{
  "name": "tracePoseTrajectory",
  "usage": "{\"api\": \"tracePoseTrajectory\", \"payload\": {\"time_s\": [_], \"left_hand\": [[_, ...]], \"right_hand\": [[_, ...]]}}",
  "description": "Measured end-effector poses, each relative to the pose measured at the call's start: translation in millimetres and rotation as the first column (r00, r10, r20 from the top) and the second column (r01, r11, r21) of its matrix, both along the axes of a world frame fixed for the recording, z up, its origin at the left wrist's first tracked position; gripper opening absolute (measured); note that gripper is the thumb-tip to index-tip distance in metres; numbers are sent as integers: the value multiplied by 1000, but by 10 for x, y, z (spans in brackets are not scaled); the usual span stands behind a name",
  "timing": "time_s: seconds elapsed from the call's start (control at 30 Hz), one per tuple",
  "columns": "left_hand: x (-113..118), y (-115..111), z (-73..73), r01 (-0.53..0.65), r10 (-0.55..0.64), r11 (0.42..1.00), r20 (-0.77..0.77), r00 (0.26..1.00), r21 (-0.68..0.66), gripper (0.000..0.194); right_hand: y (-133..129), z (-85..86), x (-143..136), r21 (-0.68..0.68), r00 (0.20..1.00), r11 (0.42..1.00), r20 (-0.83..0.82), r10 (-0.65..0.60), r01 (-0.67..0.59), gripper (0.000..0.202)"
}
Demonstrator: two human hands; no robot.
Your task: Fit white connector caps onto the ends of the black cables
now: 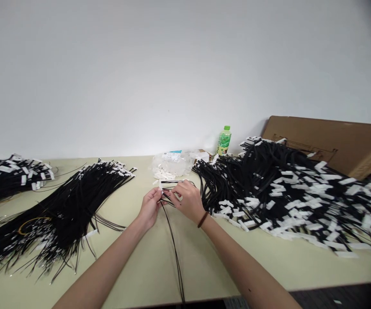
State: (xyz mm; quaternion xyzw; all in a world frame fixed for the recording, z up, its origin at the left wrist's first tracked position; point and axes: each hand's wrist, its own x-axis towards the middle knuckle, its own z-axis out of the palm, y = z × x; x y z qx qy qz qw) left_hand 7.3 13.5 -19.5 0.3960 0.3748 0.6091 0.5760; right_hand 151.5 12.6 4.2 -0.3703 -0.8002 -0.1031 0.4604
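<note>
Near the middle of the table, my left hand pinches a small white connector between thumb and fingers. Close beside it on the right, my right hand has its fingers closed on thin black wires that lead to the connector. Two long black wires trail from between the hands down over the table's front edge. Just beyond the hands lies a clear plastic bag with loose white connectors at its mouth. The exact grip of the right fingertips is partly hidden.
A big heap of black cables with white ends covers the right side. Black wire bundles lie at left, with another bundle behind. A green-capped bottle and a cardboard box stand by the wall.
</note>
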Motion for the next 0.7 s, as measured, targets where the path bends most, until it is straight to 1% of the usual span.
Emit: {"api": "tracePoseTrajectory", "payload": {"time_s": [0.13,0.3,0.43,0.7], "left_hand": [[1,-4,3,1,-1,1000,-9,1000,6,31],[14,-20,18,1,0,1000,-43,999,15,30],[31,-43,39,1,1,999,-72,997,33,30],[59,-87,52,-14,21,998,-94,995,69,29]], "right_hand": [[0,-8,3,-22,999,1000,-28,16,-17,20],[1,-20,3,-69,992,996,-120,44,-52,22],[2,-14,3,-115,982,992,-184,36,-58,21],[-23,-24,-34,-163,977,984,-211,36,-71,21]]}}
